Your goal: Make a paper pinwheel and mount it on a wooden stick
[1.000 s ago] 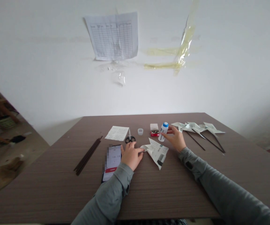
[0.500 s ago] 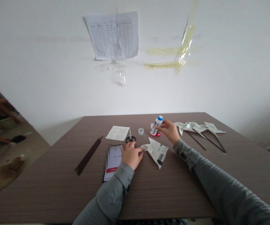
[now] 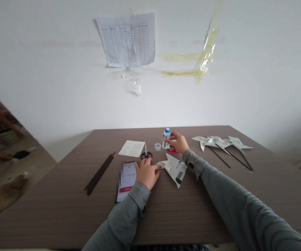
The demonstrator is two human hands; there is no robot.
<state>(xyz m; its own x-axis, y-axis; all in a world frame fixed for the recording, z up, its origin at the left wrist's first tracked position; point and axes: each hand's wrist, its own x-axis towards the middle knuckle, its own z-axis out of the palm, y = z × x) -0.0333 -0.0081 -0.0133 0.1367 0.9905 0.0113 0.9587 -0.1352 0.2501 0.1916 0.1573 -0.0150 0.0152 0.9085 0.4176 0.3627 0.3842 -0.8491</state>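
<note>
My right hand (image 3: 179, 143) is closed around a white glue bottle (image 3: 166, 139) with a blue cap. The bottle stands nearly upright at the back of the table, just right of a small clear cap (image 3: 157, 146). My left hand (image 3: 147, 173) rests on the table right of a phone. Its fingertips grip the left edge of a partly folded paper pinwheel (image 3: 176, 169) made of printed paper; the exact grip is partly hidden. Black-handled scissors (image 3: 146, 155) lie just beyond my left fingers. A small red packet (image 3: 172, 149) sits beneath my right hand.
Dark sticks (image 3: 100, 173) lie bundled at the left. The phone (image 3: 127, 181) shows a timer. A square of printed paper (image 3: 131, 148) lies behind it. Finished paper pinwheels on sticks (image 3: 220, 142) lie at the right. A white wall (image 3: 150, 108) borders the table's far edge.
My right hand has carried the glue bottle left, and the bottle has gone from tilted to nearly upright. My left hand and the folded paper have stayed in place.
</note>
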